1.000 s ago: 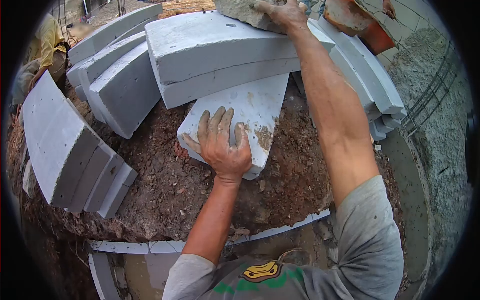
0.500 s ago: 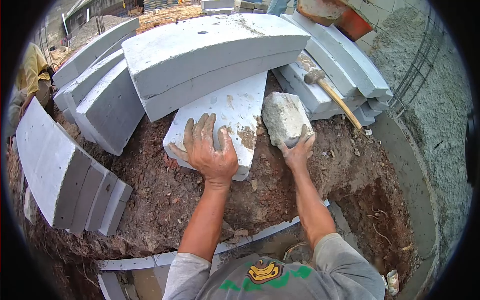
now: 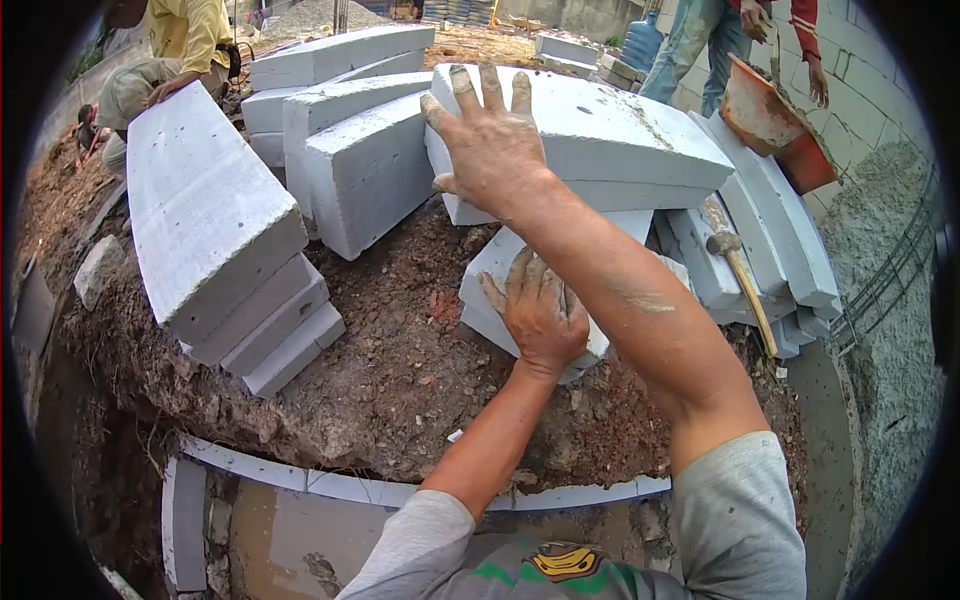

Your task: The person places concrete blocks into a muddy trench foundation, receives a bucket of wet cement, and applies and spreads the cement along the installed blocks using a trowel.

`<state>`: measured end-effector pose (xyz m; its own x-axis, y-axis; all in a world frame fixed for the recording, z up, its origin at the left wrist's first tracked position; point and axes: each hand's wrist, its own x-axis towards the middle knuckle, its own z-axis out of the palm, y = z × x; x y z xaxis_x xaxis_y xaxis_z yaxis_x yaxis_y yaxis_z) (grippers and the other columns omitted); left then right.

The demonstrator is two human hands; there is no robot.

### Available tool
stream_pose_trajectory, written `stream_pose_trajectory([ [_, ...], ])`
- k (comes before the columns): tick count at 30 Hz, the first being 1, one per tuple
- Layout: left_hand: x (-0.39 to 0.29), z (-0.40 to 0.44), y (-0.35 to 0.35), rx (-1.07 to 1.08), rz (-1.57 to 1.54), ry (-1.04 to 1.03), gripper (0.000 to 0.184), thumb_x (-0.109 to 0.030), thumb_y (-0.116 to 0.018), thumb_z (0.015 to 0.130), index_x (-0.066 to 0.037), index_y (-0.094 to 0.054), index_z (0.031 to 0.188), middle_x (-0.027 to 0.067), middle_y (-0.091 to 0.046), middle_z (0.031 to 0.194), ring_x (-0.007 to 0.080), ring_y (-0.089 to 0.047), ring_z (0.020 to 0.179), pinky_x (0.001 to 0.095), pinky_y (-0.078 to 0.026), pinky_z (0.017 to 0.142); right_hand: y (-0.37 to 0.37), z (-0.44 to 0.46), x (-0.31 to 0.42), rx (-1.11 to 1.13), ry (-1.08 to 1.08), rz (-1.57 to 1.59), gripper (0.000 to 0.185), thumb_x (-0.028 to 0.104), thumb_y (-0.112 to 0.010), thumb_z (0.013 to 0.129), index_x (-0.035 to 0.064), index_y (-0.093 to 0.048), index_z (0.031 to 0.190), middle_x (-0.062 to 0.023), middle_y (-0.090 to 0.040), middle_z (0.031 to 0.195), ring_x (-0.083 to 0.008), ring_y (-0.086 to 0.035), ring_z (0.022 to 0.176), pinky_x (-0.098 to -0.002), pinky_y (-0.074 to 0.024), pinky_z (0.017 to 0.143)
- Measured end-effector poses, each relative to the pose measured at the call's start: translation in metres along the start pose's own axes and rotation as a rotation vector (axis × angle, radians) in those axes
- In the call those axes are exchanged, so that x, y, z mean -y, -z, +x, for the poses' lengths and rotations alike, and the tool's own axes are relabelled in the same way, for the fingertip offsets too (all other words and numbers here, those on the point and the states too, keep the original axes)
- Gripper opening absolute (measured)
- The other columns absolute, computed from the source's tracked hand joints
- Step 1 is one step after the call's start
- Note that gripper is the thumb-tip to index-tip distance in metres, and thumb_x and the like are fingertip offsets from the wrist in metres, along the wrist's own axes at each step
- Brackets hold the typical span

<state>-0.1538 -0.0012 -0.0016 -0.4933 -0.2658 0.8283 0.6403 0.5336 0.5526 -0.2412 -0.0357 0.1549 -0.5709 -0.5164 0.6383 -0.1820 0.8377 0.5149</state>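
Observation:
My left hand point(image 3: 545, 315) rests with fingers spread on the lower curved concrete block point(image 3: 490, 270), which lies on the soil. My right arm crosses over it. The fingers of my right hand point(image 3: 490, 145) are spread at the left end of the upper curved block point(image 3: 610, 125); whether the palm presses on it I cannot tell. That upper block lies across the lower one. My right forearm hides part of both blocks and the ground behind.
Curved blocks are stacked at left point(image 3: 210, 200), back left point(image 3: 360, 170) and right point(image 3: 770, 220). A wooden-handled hammer point(image 3: 745, 285) lies on the right stack. A co-worker in yellow point(image 3: 190, 40) touches the left stack. Another person stands near an orange mortar container point(image 3: 770, 115). Below runs a muddy trench point(image 3: 330, 535).
My right hand has left the rough concrete chunk and swung up and left over my left arm to the upper block. My left hand stays on the lower block. The view has turned left.

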Motion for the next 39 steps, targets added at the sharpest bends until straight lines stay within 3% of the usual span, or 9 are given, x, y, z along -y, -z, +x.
stream_pose_trajectory([
  [4, 0.000, 0.000, -0.001, 0.008, 0.029, 0.052, 0.029, -0.013, -0.055, 0.072, -0.006, -0.061, 0.099, 0.0074, -0.057, 0.111, 0.0306, -0.044, 0.117, 0.0613, -0.008, 0.105, 0.019, 0.024, -0.003, 0.525, -0.047, 0.046, 0.037, 0.018, -0.055, 0.083, 0.0089, -0.059, 0.119, -0.0240, -0.039, 0.137, -0.0360, -0.043, 0.124, -0.0504, -0.0374, 0.097],
  [13, 0.003, -0.011, -0.011, -0.133, -0.090, 0.201, 0.044, -0.008, -0.051, 0.076, -0.003, -0.042, 0.118, 0.0180, -0.034, 0.134, 0.0381, -0.024, 0.131, 0.0602, -0.010, 0.106, 0.058, -0.098, -0.031, 0.001, -0.029, 0.043, 0.050, 0.032, -0.055, 0.085, 0.0157, -0.047, 0.132, -0.0235, -0.044, 0.132, -0.0342, -0.044, 0.123, -0.0426, -0.0336, 0.103],
  [16, 0.000, -0.012, -0.008, -0.130, -0.147, 0.211, 0.050, -0.010, -0.050, 0.080, -0.002, -0.036, 0.127, 0.0187, -0.032, 0.135, 0.0378, -0.023, 0.132, 0.0583, -0.009, 0.107, 0.065, -0.146, -0.040, -0.187, -0.500, 0.447, 0.072, 0.041, -0.063, 0.080, 0.0109, -0.032, 0.139, -0.0242, -0.034, 0.137, -0.0377, -0.034, 0.128, -0.0510, -0.0299, 0.102],
  [19, 0.000, -0.010, -0.005, -0.131, -0.047, 0.159, 0.050, -0.012, -0.050, 0.083, 0.001, -0.035, 0.129, 0.0194, -0.033, 0.136, 0.0371, -0.025, 0.131, 0.0545, -0.012, 0.107, 0.057, -0.168, -0.067, -0.282, -1.181, 1.798, 0.087, 0.057, -0.064, 0.075, 0.0070, -0.031, 0.138, -0.0229, -0.028, 0.139, -0.0351, -0.031, 0.128, -0.0533, -0.0298, 0.099],
  [22, 0.003, -0.010, -0.011, -0.169, -0.076, 0.128, 0.051, -0.011, -0.050, 0.081, 0.001, -0.036, 0.129, 0.0215, -0.033, 0.137, 0.0377, -0.026, 0.131, 0.0551, -0.012, 0.107, 0.032, -0.152, -0.079, -0.174, -1.287, 2.021, 0.065, 0.045, -0.061, 0.081, 0.0009, -0.045, 0.126, -0.0166, -0.054, 0.119, -0.0282, -0.052, 0.109, -0.0419, -0.0402, 0.092],
  [24, 0.003, -0.010, -0.010, -0.169, -0.068, 0.112, 0.053, -0.010, -0.050, 0.080, 0.001, -0.035, 0.130, 0.0221, -0.032, 0.138, 0.0375, -0.026, 0.131, 0.0550, -0.012, 0.107, 0.024, -0.144, -0.086, -0.300, -1.297, 2.124, 0.062, 0.039, -0.063, 0.076, 0.0034, -0.047, 0.124, -0.0179, -0.052, 0.121, -0.0313, -0.052, 0.108, -0.0470, -0.0391, 0.092],
  [33, 0.021, -0.021, -0.020, -0.082, 0.039, 0.163, 0.060, -0.010, -0.047, 0.081, -0.006, -0.028, 0.138, 0.0190, -0.025, 0.143, 0.0370, -0.020, 0.134, 0.0532, -0.011, 0.109, 0.094, -0.220, -0.105, -0.169, -1.430, 1.838, 0.063, 0.031, -0.060, 0.074, -0.0032, -0.045, 0.124, -0.0220, -0.054, 0.113, -0.0298, -0.055, 0.099, -0.0431, -0.0430, 0.084],
  [37, -0.026, -0.052, 0.078, 0.073, -0.875, 0.487, 0.053, -0.026, -0.045, 0.091, -0.006, -0.030, 0.137, 0.0190, -0.027, 0.142, 0.0316, -0.034, 0.128, 0.0424, -0.033, 0.102, 0.143, -0.293, -0.138, -0.206, -1.242, 1.904, 0.051, 0.016, -0.060, 0.076, -0.0097, -0.047, 0.118, -0.0201, -0.057, 0.107, -0.0254, -0.061, 0.094, -0.0312, -0.0512, 0.081],
  [39, -0.050, -0.053, 0.097, 0.437, -1.152, 0.767, 0.056, -0.036, -0.042, 0.093, -0.005, -0.030, 0.137, 0.0202, -0.028, 0.142, 0.0302, -0.037, 0.126, 0.0427, -0.036, 0.099, 0.198, -0.299, -0.131, -0.184, -1.258, 1.718, 0.052, 0.016, -0.059, 0.076, -0.0090, -0.047, 0.120, -0.0211, -0.057, 0.108, -0.0243, -0.063, 0.091, -0.0330, -0.0528, 0.078],
])
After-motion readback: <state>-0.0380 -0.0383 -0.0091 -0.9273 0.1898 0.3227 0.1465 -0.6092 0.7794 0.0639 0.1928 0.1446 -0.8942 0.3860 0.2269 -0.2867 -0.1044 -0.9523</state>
